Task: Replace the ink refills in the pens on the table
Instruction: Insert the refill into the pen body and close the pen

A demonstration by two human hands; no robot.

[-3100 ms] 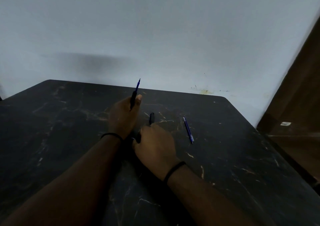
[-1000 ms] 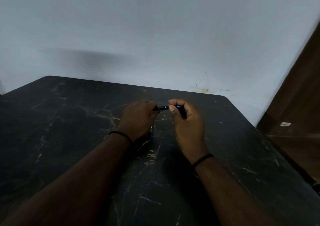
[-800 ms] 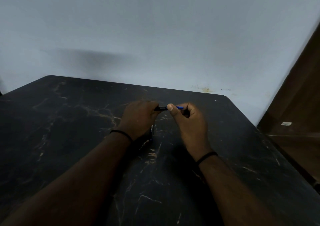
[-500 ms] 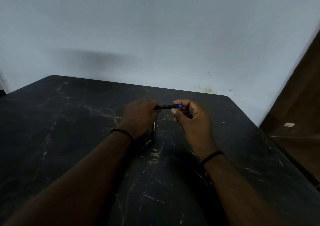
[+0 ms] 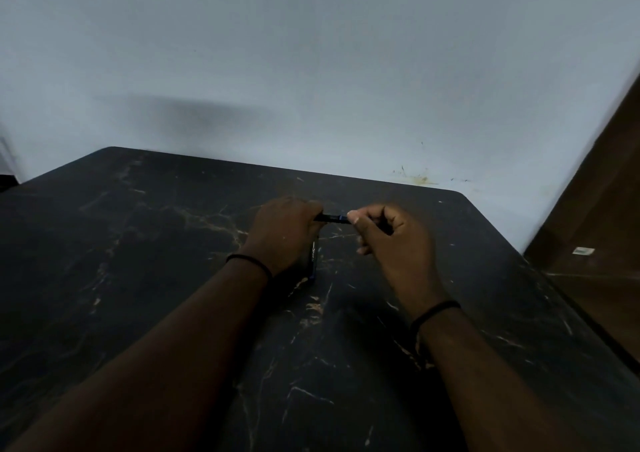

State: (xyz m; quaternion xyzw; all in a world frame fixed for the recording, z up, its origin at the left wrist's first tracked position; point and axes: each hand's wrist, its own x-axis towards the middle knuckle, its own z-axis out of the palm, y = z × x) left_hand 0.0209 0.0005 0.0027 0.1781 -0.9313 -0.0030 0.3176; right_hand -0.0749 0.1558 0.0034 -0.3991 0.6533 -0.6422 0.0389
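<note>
A dark pen with a blue band (image 5: pixel 331 217) lies level between both hands, just above the black marbled table (image 5: pixel 138 278). My left hand (image 5: pixel 284 233) grips its left end in a fist. My right hand (image 5: pixel 388 240) pinches its right end between thumb and curled fingers. Only a short stretch of the barrel shows between the hands. Under my left hand a second dark pen piece (image 5: pixel 313 261) with white print lies on the table, pointing toward me and partly hidden by the wrist.
A pale wall (image 5: pixel 311 70) rises straight behind the table's far edge. At the right stands a brown wooden surface (image 5: pixel 595 237), close to the table's rounded far-right corner. Both wrists wear thin black bands.
Three seconds ago my left hand held the pen upright and a blue pen lay on the table at the right. Since then both hands hold one pen level; my right hand shifted slightly along it.
</note>
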